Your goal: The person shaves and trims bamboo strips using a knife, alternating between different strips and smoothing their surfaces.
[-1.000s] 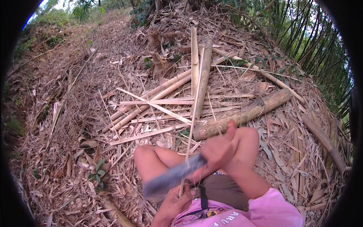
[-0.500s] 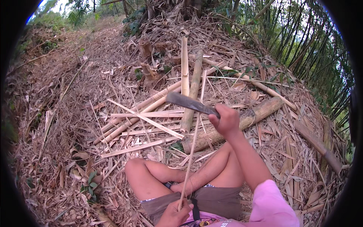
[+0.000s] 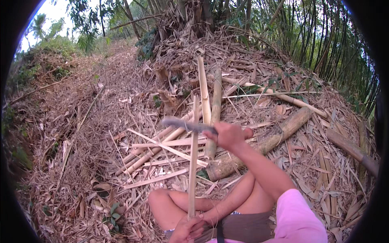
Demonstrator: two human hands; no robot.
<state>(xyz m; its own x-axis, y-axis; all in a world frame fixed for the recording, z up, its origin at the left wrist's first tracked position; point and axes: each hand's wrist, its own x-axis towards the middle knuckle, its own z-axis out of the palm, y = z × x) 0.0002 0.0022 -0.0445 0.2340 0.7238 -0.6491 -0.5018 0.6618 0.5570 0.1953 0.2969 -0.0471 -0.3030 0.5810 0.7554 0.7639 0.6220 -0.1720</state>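
Over crossed legs, a knife crosses a bamboo strip

The left hand holds the strip low down, near the lap, with its fingers curled tight around it. The strip goes almost straight up from there. The right hand has its fingers closed on the knife, and the blade lies sideways across the upper part of the strip. The knife is a bit blurry, so I cannot tell if it is touching the wood.

It looks like the trimming step, making the strip neat with the blade. The next move seems to need a steady left hand and a careful blade, kept away from the fingers and the legs below.

A thick log lies beside the right arm and could get in the way of a wide swing. Loose strips lie on the leafy ground past the knees. A thin pole and a split bamboo piece lie behind the knife, and dead leaves are all around.
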